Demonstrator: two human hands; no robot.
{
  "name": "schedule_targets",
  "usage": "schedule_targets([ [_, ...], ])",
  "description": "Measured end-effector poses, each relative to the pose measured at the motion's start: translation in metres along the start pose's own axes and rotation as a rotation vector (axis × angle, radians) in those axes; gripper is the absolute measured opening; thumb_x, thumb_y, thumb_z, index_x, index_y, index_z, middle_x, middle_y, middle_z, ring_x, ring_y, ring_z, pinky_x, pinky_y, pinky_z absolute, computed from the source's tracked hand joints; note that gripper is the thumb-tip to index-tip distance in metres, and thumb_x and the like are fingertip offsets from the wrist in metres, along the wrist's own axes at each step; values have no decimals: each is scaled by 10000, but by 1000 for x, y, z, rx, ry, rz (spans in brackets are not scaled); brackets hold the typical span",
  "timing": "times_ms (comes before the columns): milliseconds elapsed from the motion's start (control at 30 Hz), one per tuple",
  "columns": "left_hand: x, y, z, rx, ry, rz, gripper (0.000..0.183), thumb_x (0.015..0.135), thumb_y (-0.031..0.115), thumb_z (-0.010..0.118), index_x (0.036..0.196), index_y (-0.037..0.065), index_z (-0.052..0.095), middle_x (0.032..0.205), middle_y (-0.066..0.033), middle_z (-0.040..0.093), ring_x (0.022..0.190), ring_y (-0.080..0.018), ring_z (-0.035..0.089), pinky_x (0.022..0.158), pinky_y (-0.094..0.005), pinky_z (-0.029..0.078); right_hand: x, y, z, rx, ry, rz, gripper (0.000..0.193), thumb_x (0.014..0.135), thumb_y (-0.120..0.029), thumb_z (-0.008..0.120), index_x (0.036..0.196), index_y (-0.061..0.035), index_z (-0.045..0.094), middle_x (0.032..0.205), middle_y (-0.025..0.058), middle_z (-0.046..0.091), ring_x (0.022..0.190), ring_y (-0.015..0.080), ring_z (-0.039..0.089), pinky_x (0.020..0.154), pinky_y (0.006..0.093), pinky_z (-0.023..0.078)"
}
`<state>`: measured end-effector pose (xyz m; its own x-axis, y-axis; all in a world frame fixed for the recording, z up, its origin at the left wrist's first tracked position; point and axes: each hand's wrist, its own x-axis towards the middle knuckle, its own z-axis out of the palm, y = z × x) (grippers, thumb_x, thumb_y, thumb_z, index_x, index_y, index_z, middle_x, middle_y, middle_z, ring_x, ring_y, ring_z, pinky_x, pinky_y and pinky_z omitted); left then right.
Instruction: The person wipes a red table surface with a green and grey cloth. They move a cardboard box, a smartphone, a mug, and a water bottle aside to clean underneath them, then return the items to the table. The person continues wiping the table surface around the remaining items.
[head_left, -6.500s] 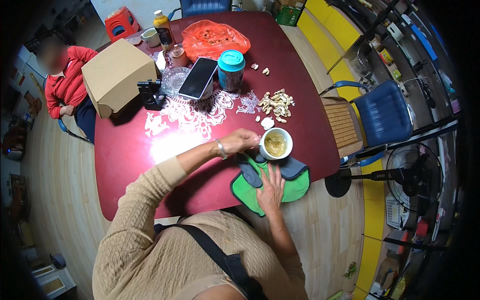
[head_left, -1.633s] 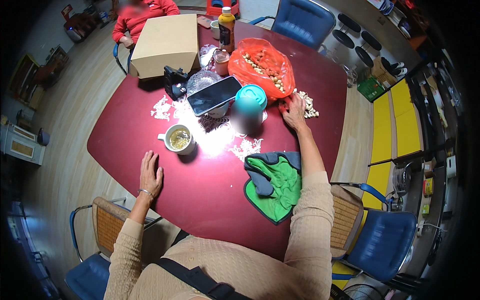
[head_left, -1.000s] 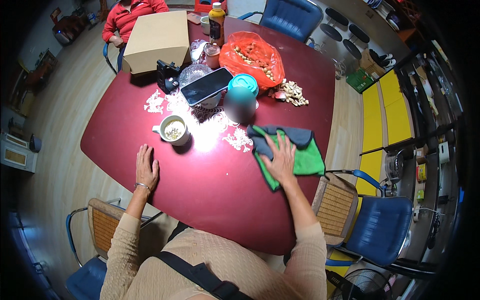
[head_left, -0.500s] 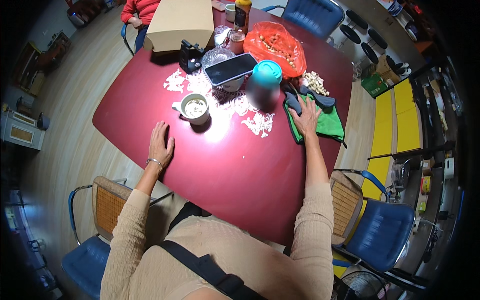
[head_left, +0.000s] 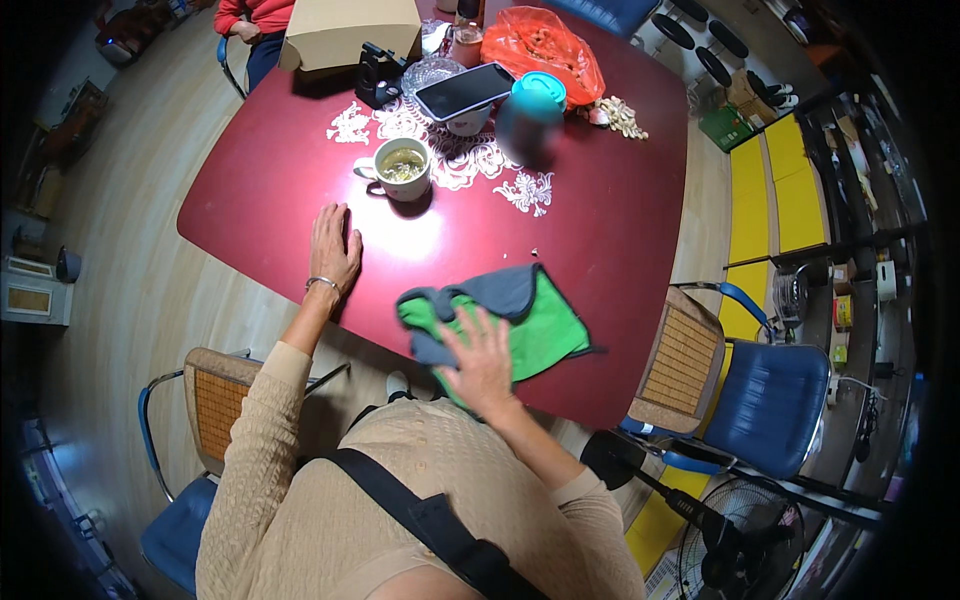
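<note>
Under my right hand (head_left: 480,365) lies a green and grey cloth (head_left: 545,330) at the table's near edge. The fingers are stretched flat on it, pressing it to the red tabletop (head_left: 600,220). My left hand (head_left: 334,245) rests on the left near edge of the table, fingers extended and holding nothing. A white mug (head_left: 404,170) with pale liquid and bits floating in it stands just beyond the left hand. Two small crumbs lie beyond the cloth.
Farther back are a phone (head_left: 465,92) on a bowl, a blue-lidded cup (head_left: 540,88), a red plastic bag (head_left: 545,50), a heap of pale nuts (head_left: 620,118), a black stand (head_left: 380,75) and a cardboard box (head_left: 350,35). Chairs (head_left: 765,410) flank me; a person in red sits far left.
My right hand has swept the cloth from the table's right side, near the nuts, toward me and left to the near edge. The left hand has stayed on the table's edge.
</note>
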<state>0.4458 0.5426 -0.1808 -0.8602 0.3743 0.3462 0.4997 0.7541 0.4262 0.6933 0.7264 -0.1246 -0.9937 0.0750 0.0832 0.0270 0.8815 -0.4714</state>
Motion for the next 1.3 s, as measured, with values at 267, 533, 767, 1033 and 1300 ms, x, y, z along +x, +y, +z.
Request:
schedule_targets([
  [267,2,1,2,19,-5,8,480,875,193,525,1303,4,416,1395,-240,374,1327,-381,307,1111,-456,243,67,139,-46,-281,361,402,612,786,-433,646,1311,-146,516,1357,186,456,1313,376,331,1097,563,155],
  [533,-1,-4,2,-13,-29,17,466,881,173,514,1299,-8,417,1405,-252,351,1329,-398,288,1116,-453,234,36,73,-19,-295,319,338,625,798,-422,653,1332,-143,487,1336,197,464,1309,374,340,1082,577,184],
  [767,-1,-5,6,-6,3,43,454,888,136,515,1311,4,415,1392,-245,376,1332,-396,296,1119,-450,230,81,144,-43,-297,353,415,600,804,-413,652,1314,-137,500,1354,175,458,1314,348,342,1057,604,204],
  [1033,-1,7,-6,-15,-12,-11,461,870,129,539,1301,10,428,1388,-239,382,1327,-392,309,1117,-452,242,199,257,-79,-297,412,548,595,831,-423,616,1348,-172,466,1379,141,447,1332,316,323,1053,621,191],
  [1300,-5,5,-8,-6,17,-22,462,853,145,559,1276,-2,446,1354,-238,420,1293,-394,357,1098,-461,269,189,264,-74,-34,692,329,498,801,-185,672,1257,-55,518,1130,206,538,1089,394,491,911,460,384],
])
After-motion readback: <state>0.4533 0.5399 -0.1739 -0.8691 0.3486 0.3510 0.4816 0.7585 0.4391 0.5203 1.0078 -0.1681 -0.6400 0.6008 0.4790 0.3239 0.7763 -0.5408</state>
